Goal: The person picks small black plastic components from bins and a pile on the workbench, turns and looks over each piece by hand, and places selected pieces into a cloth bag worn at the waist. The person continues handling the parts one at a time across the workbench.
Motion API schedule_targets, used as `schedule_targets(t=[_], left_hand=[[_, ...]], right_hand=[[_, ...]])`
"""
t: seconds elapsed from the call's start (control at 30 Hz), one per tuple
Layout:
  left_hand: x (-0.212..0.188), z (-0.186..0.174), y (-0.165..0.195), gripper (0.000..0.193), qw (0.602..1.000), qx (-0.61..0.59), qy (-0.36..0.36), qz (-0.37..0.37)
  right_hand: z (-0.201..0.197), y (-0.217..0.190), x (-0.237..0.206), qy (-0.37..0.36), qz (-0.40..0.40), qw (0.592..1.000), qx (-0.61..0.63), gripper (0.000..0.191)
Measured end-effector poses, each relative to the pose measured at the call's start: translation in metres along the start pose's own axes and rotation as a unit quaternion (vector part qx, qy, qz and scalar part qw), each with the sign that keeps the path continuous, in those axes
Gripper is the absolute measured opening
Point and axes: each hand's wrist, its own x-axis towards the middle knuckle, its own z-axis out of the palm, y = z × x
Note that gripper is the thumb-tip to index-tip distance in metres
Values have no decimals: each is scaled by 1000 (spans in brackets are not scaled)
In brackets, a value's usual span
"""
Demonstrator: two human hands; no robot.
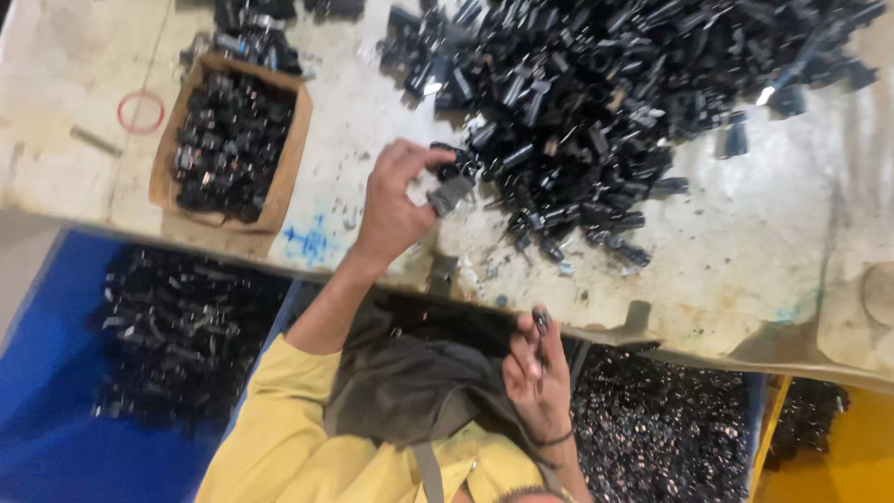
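The left hand (396,200) reaches up into the middle of the frame, over the worn pale table (773,233). Its thumb and fingers are pinched narrow around a small grey-black part (452,193) at the lower left edge of the pile (605,84). That pile is a broad heap of black parts spread across the upper middle and upper right of the table. The right hand (537,373), with a dark band at the wrist, sits lower, at the bottom centre just below the table edge. Its fingers are closed around a small dark piece (541,321) that sticks up from the fingertips; what the piece is cannot be told through the blur. The two hands are well apart. At the upper left a cardboard box (291,140) holds more black parts, and a red ring (141,111) lies on the table just left of it. Below the table edge, a blue bin (56,410) at the lower left holds dark parts. A bin of small shiny bits (661,428) lies right of the right hand, and a yellow bin (857,456) is in the lower right corner. A dark cloth (410,382) lies over the yellow shirt (270,438) between the arms.
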Motion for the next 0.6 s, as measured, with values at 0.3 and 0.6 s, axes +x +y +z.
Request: schedule_targets(t=[0.3, 0.6], left_hand=[[-42, 35, 29, 39, 891, -438, -21, -114], [-93, 27, 77, 55, 937, -206, -245, -141]], right_hand=[[39, -17, 37, -63, 56, 996, 39, 29], [55, -26, 25, -128, -366, 692, -608, 22]])
